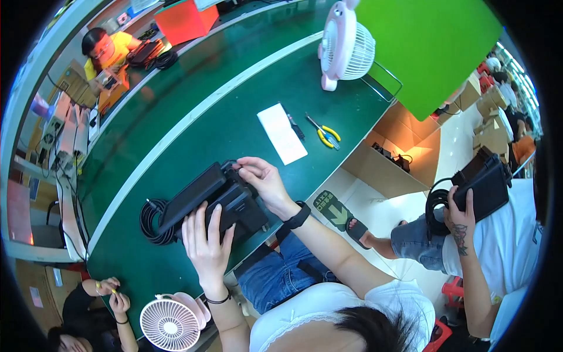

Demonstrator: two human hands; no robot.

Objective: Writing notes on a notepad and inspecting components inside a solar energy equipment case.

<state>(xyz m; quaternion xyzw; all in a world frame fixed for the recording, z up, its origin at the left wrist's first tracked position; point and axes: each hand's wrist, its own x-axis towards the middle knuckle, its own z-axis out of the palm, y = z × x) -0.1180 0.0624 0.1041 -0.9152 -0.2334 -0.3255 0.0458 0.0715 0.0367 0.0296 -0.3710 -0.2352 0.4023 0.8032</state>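
Note:
On the green bench top sits a black boxy device (pixel 246 208) with a long flat top piece (pixel 190 193). My left hand (pixel 208 240) lies over its near side, fingers bent against the housing. My right hand (pixel 264 185) pinches at a small dark part at the far corner of the device, largely hidden by my fingers. A coiled black cable (pixel 153 232) with a plug lies just left of the device. Beyond it are a white paper pad (pixel 280 134), a black pen (pixel 296 130), yellow-handled pliers (pixel 325 135) and a blue-handled tool (pixel 333 141).
A pink fan (pixel 346 50) stands at the far right of the bench (pixel 138 273), another (pixel 170 322) near me. A co-worker at right holds a black unit (pixel 487 193); another works at lower left (pixel 76 328), one opposite (pixel 108 53). An open cardboard box (pixel 404 176) stands beside the bench.

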